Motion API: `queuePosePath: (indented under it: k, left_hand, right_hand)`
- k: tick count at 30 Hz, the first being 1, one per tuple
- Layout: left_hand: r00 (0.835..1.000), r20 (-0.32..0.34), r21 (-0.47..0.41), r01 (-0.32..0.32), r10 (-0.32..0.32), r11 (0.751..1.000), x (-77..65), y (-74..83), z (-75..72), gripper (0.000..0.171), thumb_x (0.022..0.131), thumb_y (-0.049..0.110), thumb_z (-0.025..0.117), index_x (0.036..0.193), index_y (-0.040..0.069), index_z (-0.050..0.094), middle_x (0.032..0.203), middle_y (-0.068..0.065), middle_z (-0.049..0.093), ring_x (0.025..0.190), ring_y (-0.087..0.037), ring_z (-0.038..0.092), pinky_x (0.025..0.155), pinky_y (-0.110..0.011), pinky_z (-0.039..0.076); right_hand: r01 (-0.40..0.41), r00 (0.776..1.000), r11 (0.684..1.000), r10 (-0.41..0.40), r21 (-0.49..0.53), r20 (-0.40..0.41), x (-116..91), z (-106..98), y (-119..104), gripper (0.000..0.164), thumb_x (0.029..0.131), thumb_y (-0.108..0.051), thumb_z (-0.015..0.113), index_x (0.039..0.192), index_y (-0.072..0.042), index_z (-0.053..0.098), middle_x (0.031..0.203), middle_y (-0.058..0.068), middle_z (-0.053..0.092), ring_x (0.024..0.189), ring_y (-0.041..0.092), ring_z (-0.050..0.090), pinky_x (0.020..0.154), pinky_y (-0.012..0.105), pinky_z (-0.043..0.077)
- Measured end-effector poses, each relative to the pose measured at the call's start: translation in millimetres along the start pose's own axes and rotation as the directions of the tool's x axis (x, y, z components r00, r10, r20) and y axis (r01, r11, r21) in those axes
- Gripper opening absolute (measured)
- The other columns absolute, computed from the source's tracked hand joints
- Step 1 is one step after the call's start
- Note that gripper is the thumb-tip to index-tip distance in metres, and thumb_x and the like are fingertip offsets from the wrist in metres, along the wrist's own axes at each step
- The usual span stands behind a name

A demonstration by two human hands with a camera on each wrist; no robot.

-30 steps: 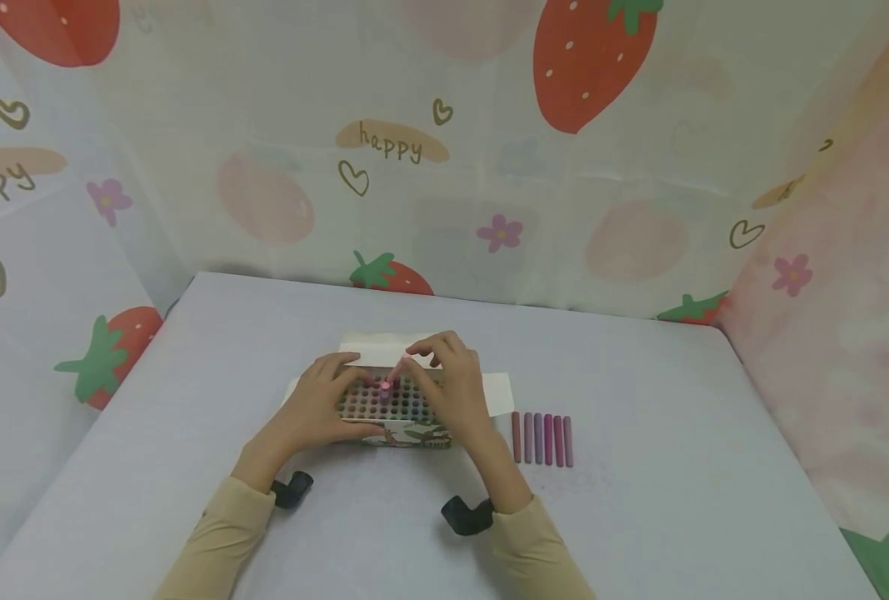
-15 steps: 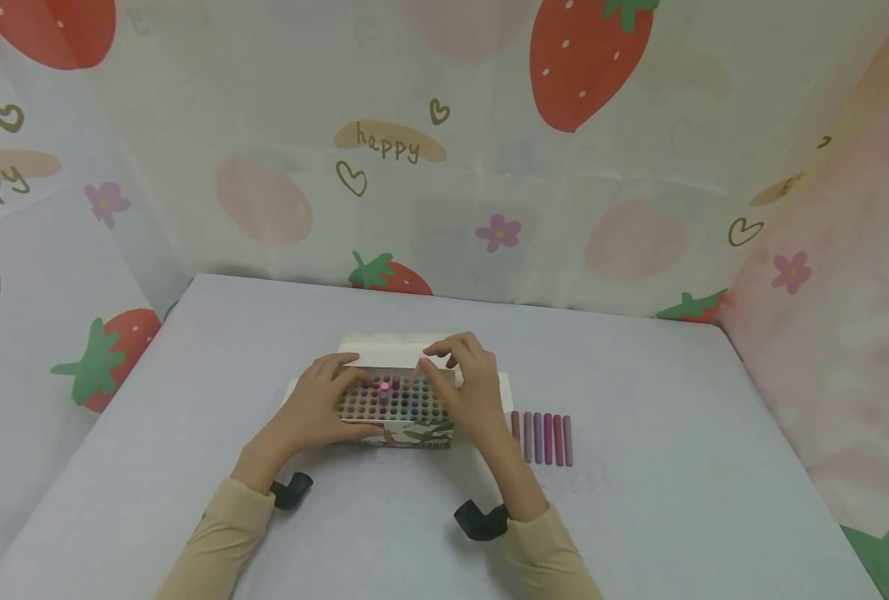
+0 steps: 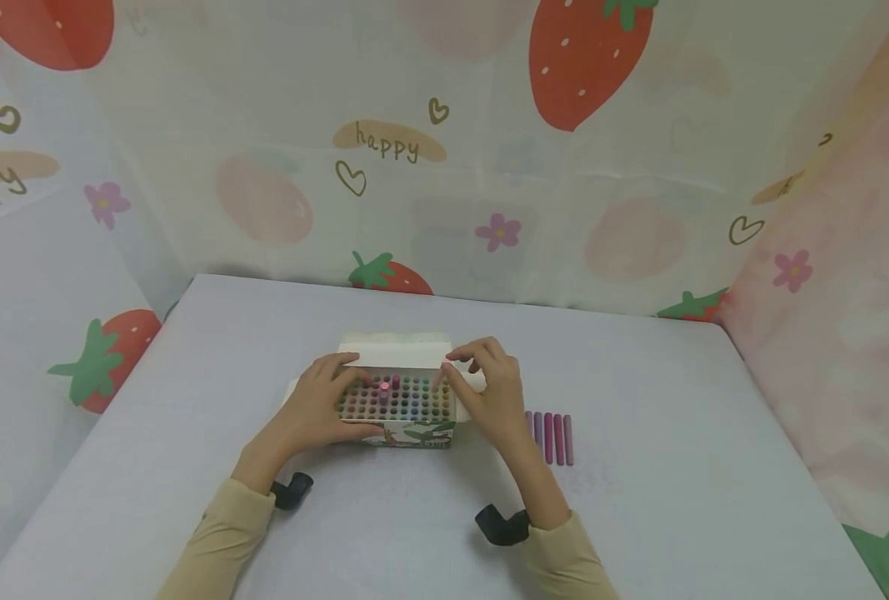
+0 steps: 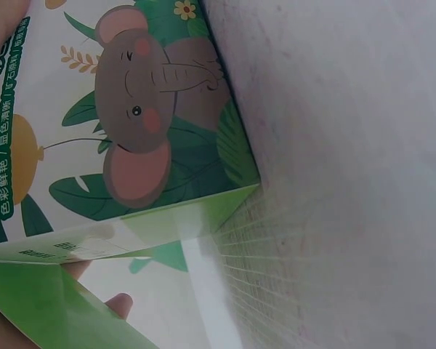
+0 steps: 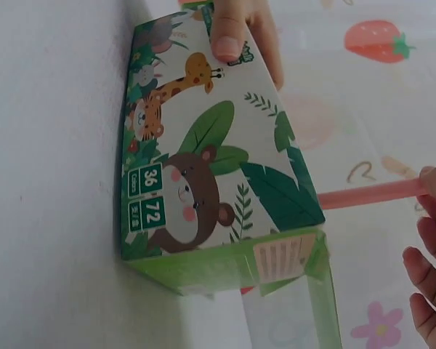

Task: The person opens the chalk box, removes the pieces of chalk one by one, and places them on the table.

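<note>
A printed chalk box (image 3: 414, 434) stands with its lid flaps open, its top full of round chalk ends in many colours. My left hand (image 3: 317, 410) grips the box's left side, thumb on the front panel and fingers over the top. Between thumb and fingertips, my right hand (image 3: 493, 390) pinches a pink chalk stick (image 5: 370, 195) by its upper end. Its lower end is at the back right of the box; whether it sits in a hole cannot be told. A light pink chalk stick (image 3: 385, 389) and a dark magenta one (image 3: 396, 382) poke up above the others.
Right of the box, several pink and purple chalk sticks (image 3: 549, 439) lie in a row, partly hidden by the right forearm. A white flap (image 3: 395, 350) stands up behind the box. Faint chalk dust marks the white tabletop (image 3: 639, 467).
My right hand has moved right with the pink chalk stick, from near the two raised sticks to the box's right end. My left hand has stayed on the box.
</note>
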State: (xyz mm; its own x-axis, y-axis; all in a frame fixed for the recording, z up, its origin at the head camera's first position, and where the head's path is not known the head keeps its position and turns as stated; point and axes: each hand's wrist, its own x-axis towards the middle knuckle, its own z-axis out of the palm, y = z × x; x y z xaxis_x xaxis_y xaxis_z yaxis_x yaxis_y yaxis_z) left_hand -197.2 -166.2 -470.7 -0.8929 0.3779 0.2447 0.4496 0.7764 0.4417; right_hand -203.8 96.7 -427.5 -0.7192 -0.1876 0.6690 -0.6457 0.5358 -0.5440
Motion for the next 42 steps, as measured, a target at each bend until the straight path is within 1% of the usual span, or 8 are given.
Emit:
queuePosePath:
  k: [3, 6, 14, 19, 25, 35, 38, 42]
  left_hand:
    - [1.000, 0.001, 0.002, 0.000, 0.000, 1.000, -0.1, -0.5, 0.3, 0.069, 0.061, 0.070, 0.069, 0.112, 0.026, 0.056, 0.140, -0.012, 0.036, 0.132, -0.033, 0.028, 0.107, -0.056, 0.023]
    - [1.000, 0.001, 0.002, -0.001, 0.001, 1.000, -0.3, -1.5, 1.0, 0.069, 0.061, 0.071, 0.069, 0.112, 0.026, 0.056, 0.141, -0.012, 0.036, 0.132, -0.032, 0.028, 0.107, -0.056, 0.023]
    - [1.000, 0.004, 0.005, -0.001, 0.001, 1.000, 0.2, -2.0, 1.7, 0.069, 0.062, 0.072, 0.068, 0.112, 0.026, 0.055, 0.141, -0.011, 0.035, 0.132, -0.032, 0.027, 0.107, -0.056, 0.023]
    - [1.000, 0.001, 0.006, 0.000, 0.000, 1.000, 0.0, -1.2, 1.1, 0.068, 0.062, 0.071, 0.068, 0.112, 0.026, 0.055, 0.141, -0.011, 0.036, 0.132, -0.032, 0.028, 0.107, -0.055, 0.023]
    - [1.000, -0.001, 0.001, 0.002, -0.002, 1.000, -0.4, -0.3, 0.4, 0.069, 0.062, 0.071, 0.068, 0.112, 0.025, 0.056, 0.140, -0.011, 0.036, 0.132, -0.033, 0.028, 0.107, -0.056, 0.023]
    - [1.000, -0.003, 0.004, -0.001, 0.001, 1.000, -0.1, -1.2, 1.7, 0.070, 0.061, 0.072, 0.067, 0.112, 0.025, 0.056, 0.141, -0.010, 0.035, 0.132, -0.033, 0.028, 0.107, -0.056, 0.023]
    - [1.000, -0.001, 0.004, 0.002, -0.002, 1.000, 0.0, -1.0, 1.4, 0.071, 0.061, 0.073, 0.067, 0.112, 0.025, 0.055, 0.141, -0.010, 0.035, 0.132, -0.033, 0.028, 0.106, -0.057, 0.023]
    - [1.000, 0.003, -0.003, 0.010, -0.010, 1.000, -0.3, -0.6, 0.9, 0.071, 0.061, 0.073, 0.067, 0.113, 0.026, 0.055, 0.141, -0.010, 0.035, 0.132, -0.033, 0.027, 0.106, -0.057, 0.023]
  right_hand:
    - [-0.006, 1.000, 1.000, 0.006, -0.022, -0.002, -1, -5, 2, 0.009, 0.085, -0.020, 0.069, 0.090, -0.014, 0.065, 0.090, 0.002, 0.058, 0.074, 0.017, 0.052, 0.074, 0.035, 0.037]
    - [-0.031, 1.000, 0.999, 0.031, -0.039, 0.005, -3, -10, 5, 0.009, 0.084, -0.020, 0.069, 0.089, -0.014, 0.065, 0.089, 0.001, 0.058, 0.075, 0.016, 0.051, 0.074, 0.035, 0.037]
    - [-0.047, 0.999, 0.996, 0.048, -0.076, 0.012, -8, -21, 16, 0.010, 0.084, -0.022, 0.070, 0.090, -0.014, 0.065, 0.089, -0.001, 0.059, 0.073, 0.016, 0.052, 0.072, 0.033, 0.035]
    - [-0.052, 0.999, 0.997, 0.052, -0.063, -0.004, -10, -29, 19, 0.011, 0.083, -0.020, 0.070, 0.090, -0.013, 0.065, 0.090, 0.000, 0.059, 0.074, 0.017, 0.052, 0.073, 0.033, 0.034]
    - [-0.060, 0.998, 0.997, 0.059, -0.046, -0.016, -11, -38, 22, 0.011, 0.083, -0.018, 0.070, 0.091, -0.013, 0.065, 0.091, 0.000, 0.058, 0.076, 0.015, 0.050, 0.071, 0.032, 0.031]
    - [-0.048, 0.999, 0.997, 0.048, -0.059, 0.006, -10, -67, 33, 0.011, 0.082, -0.014, 0.071, 0.090, -0.011, 0.065, 0.089, 0.002, 0.059, 0.075, 0.014, 0.048, 0.072, 0.032, 0.032]
    - [-0.046, 0.999, 0.997, 0.047, -0.062, 0.014, -10, -75, 36, 0.010, 0.082, -0.012, 0.071, 0.089, -0.009, 0.066, 0.088, 0.003, 0.059, 0.075, 0.016, 0.049, 0.070, 0.030, 0.034]
    - [-0.075, 0.996, 0.993, 0.078, -0.090, 0.036, -12, -84, 41, 0.010, 0.081, -0.012, 0.071, 0.089, -0.010, 0.066, 0.088, 0.002, 0.060, 0.075, 0.016, 0.050, 0.064, 0.026, 0.037]
